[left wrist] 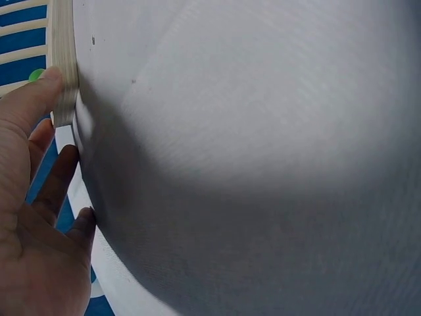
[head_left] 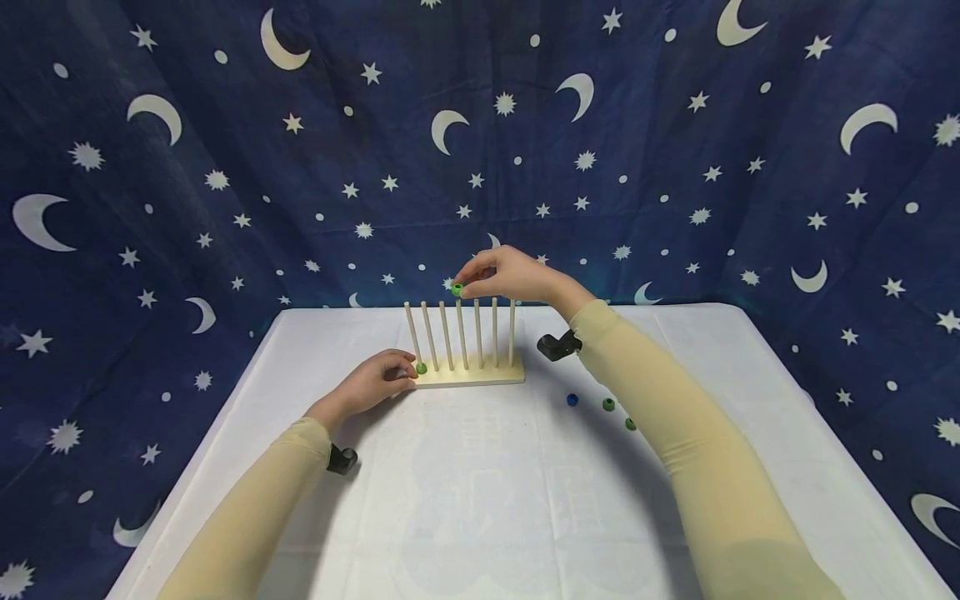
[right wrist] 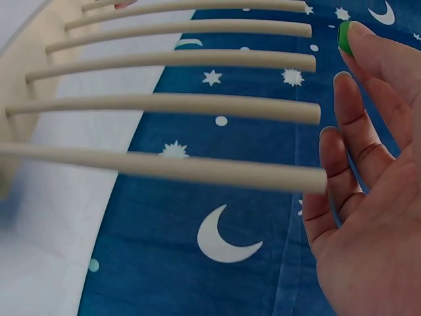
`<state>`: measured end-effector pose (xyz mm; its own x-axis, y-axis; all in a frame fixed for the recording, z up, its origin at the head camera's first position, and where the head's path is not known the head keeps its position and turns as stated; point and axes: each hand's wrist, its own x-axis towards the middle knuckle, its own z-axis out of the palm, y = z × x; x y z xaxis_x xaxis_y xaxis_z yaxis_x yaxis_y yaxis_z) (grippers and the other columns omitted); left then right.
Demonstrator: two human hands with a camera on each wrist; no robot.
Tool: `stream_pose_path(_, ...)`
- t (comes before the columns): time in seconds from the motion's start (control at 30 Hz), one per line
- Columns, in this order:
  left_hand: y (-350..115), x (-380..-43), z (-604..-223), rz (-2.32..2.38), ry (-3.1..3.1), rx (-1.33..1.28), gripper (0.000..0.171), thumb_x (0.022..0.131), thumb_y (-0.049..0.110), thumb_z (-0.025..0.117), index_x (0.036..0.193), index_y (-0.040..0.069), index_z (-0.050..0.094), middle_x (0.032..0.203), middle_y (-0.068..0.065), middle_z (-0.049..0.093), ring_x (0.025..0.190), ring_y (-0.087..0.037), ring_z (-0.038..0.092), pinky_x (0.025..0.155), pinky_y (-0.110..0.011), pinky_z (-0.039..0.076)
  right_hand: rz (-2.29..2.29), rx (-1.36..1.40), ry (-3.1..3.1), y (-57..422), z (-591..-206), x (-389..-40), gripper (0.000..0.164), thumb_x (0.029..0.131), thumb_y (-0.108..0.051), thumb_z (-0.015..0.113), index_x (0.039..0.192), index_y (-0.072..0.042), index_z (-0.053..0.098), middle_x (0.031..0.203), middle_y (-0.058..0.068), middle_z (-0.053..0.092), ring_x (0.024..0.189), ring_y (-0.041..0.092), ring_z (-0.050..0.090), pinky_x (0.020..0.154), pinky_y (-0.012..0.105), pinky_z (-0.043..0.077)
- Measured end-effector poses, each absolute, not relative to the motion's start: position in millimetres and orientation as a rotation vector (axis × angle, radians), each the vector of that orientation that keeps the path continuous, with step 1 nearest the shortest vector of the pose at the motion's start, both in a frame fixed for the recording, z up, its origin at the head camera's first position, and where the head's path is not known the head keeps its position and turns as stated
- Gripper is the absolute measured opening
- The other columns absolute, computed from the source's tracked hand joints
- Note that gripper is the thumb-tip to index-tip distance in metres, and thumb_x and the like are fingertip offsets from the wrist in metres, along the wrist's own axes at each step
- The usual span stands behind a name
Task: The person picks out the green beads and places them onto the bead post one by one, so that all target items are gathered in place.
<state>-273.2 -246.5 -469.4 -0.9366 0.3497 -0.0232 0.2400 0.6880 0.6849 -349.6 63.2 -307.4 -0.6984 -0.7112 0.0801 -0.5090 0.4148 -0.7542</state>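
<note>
A pale wooden peg rack (head_left: 472, 377) with several upright pegs stands near the far side of the table. One green bead (head_left: 422, 368) sits low on its leftmost peg. My left hand (head_left: 372, 382) holds the left end of the rack's base, the thumb (left wrist: 47, 89) on the front side and fingers behind. Between thumb and index finger my right hand (head_left: 506, 275) pinches another green bead (right wrist: 345, 37), its hole showing from above. That bead is just over the top of a middle peg (head_left: 461, 333), with the other right fingers spread beside the peg tips.
Right of the rack lie a loose blue bead (head_left: 572, 400) and two green beads (head_left: 608, 404), one partly under the right sleeve's outline. A white cloth (head_left: 450, 500) covers the table. Behind it hangs a dark blue curtain (head_left: 405, 133) with moons and stars.
</note>
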Motion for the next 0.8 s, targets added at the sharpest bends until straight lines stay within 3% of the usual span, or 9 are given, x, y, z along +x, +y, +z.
stream_pose_path(0.6, -250, -272, -469, 1.108, 2.739, 0.5, 0.009, 0.095, 0.016, 0.075, 0.104, 0.013, 0.072, 0.142, -0.014, 0.057, 0.138, -0.035, 0.046, 0.119, -0.053, 0.03, -1.165, -1.155, 2.33, 16, -310, -354, 0.024, 0.098, -0.027, 0.072, 0.12, -0.018, 0.076, 0.12, -0.002, 0.067, 0.104, 0.017, 0.063, 0.089, 0.035, 0.055)
stream_pose_path(0.8, -251, -273, -471, 1.101, 2.741, 0.505, 0.009, 0.095, 0.017, 0.076, 0.104, 0.015, 0.072, 0.141, -0.012, 0.058, 0.138, -0.033, 0.047, 0.119, -0.051, 0.031, -1.172, -1.166, 2.301, 2, -312, -353, 0.024, 0.098, -0.025, 0.073, 0.121, -0.017, 0.076, 0.12, -0.002, 0.066, 0.105, 0.017, 0.064, 0.093, 0.041, 0.055)
